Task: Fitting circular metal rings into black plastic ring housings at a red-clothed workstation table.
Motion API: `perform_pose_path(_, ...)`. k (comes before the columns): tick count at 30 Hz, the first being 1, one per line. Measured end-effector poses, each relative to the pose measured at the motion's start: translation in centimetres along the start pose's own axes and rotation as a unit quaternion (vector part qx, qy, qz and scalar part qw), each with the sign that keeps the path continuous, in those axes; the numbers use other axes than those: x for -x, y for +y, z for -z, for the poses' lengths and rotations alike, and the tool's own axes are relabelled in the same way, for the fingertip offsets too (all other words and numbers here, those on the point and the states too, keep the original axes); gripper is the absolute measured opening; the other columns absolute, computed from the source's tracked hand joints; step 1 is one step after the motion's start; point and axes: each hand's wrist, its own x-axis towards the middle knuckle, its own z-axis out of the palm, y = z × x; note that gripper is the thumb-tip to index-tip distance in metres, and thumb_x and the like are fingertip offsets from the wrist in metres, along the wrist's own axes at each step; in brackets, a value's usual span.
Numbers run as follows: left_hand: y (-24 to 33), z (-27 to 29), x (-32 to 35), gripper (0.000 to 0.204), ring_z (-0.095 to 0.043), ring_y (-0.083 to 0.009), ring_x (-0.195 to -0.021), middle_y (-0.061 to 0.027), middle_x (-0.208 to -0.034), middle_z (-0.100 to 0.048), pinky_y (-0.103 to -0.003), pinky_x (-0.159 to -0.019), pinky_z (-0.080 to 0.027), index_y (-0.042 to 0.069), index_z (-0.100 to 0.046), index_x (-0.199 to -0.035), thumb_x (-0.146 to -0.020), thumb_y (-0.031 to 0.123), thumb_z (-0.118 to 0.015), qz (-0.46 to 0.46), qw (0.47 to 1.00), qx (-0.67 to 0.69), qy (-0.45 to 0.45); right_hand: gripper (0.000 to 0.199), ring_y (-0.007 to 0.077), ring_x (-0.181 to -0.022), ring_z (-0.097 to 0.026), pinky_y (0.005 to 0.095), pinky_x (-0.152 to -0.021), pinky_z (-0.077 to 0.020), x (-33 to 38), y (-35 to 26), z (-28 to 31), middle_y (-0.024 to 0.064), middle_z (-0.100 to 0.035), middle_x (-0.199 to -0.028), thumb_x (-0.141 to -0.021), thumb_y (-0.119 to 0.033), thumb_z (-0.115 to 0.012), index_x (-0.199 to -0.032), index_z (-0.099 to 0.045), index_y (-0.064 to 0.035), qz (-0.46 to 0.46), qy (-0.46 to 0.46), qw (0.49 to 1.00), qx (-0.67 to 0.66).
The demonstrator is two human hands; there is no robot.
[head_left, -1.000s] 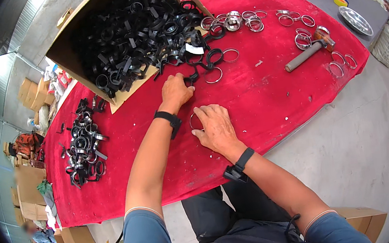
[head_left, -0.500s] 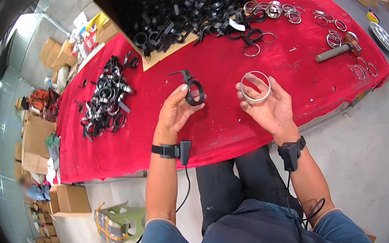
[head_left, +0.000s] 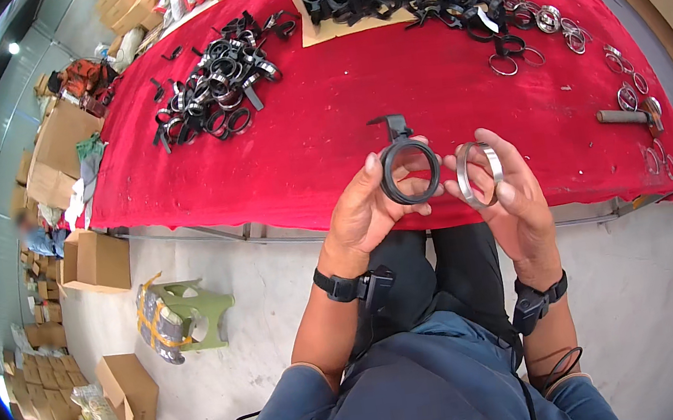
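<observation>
My left hand [head_left: 365, 210] grips a black ring clamp [head_left: 388, 179] by its side, with the clamp's short tab [head_left: 396, 124] pointing away from me. Close beside it, my right hand [head_left: 521, 207] holds a shiny metal ring [head_left: 463, 179] between thumb and fingers. The two rings face each other over the table's near edge, a small gap apart. Both hands wear black straps with small devices at the wrist.
A red cloth [head_left: 324, 118] covers the table. At the left lies a pile of black clamps with metal rings [head_left: 231, 84]. An open carton [head_left: 355, 27] of black clamps stands at the back. Loose metal rings [head_left: 503, 64] and a hammer [head_left: 626, 117] lie to the right. A green stool [head_left: 210, 312] stands on the floor.
Both hands have come closer together and nearer to my body, bringing the black clamp and the metal ring side by side. The metal ring has turned. My view has shifted too.
</observation>
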Motion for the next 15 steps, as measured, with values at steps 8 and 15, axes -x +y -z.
perform_pose_path(8, 0.3, -2.5, 1.5, 0.095, -0.064, -0.0258, -0.133, -0.0129, -0.148, -0.059, -0.041, -0.114, -0.051, -0.004, -0.041, -0.161, -0.093, 0.043, -0.086, -0.029, 0.985, -0.168, 0.028, 0.087, 0.0341, -0.150, -0.049, 0.0509, -0.125, -0.0413, 1.0, 1.6, -1.9, 0.0224, -0.052, -0.157, -0.087, -0.019, -0.091, -0.158, -0.044, 0.0038, 0.110, -0.008, 0.951, 0.288)
perform_pose_path(15, 0.0, -3.1, 1.6, 0.096, -0.055, -0.0253, -0.142, -0.0142, -0.153, -0.056, -0.042, -0.117, -0.049, -0.005, -0.042, -0.160, -0.088, 0.033, -0.093, -0.051, 0.979, -0.195, 0.020, 0.079, 0.0368, -0.149, -0.052, 0.0493, -0.123, -0.0465, 1.4, 1.8, -2.1, 0.0222, -0.051, -0.159, -0.081, -0.004, -0.089, -0.151, -0.053, -0.0034, 0.165, -0.032, 0.913, 0.372)
